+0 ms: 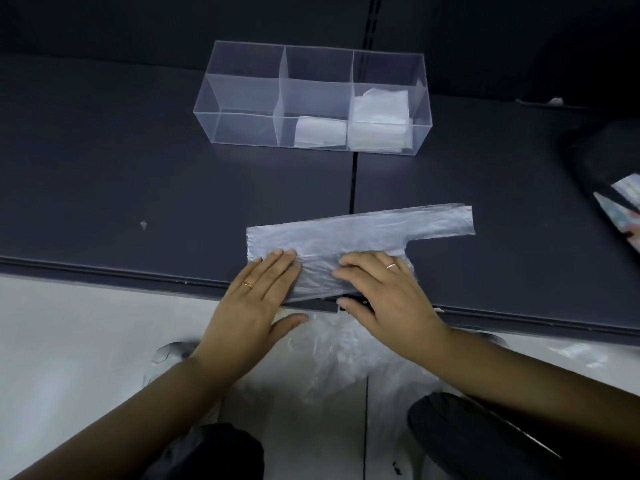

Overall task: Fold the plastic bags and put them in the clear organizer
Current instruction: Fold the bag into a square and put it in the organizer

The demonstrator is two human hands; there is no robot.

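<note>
one dark shelf (138,150) fills most of the view, with pale floor (69,341) below its near edge. on the floor, between the person's knees, lies a heap of loose plastic (332,358). far back on the shelf stands the organizer (242,95), three compartments in a row, with a folded bag (320,131) in the middle one and a stack (379,116) of folded bags in the right one. near the shelf's front edge a bag (363,233) lies flat, its length running left to right, one handle strip reaching right. the left hand (256,303) lies flat, straight fingers pressing the bag's near left corner. the right hand (384,292) presses the bag just beside it, fingers a little bent on top, thumb by the bag's near edge; neither hand grasps it. a gold ring (247,285) sits on the left hand, a pale ring (391,265) on the right. a small scrap (143,225) lies well left of the bag.
</note>
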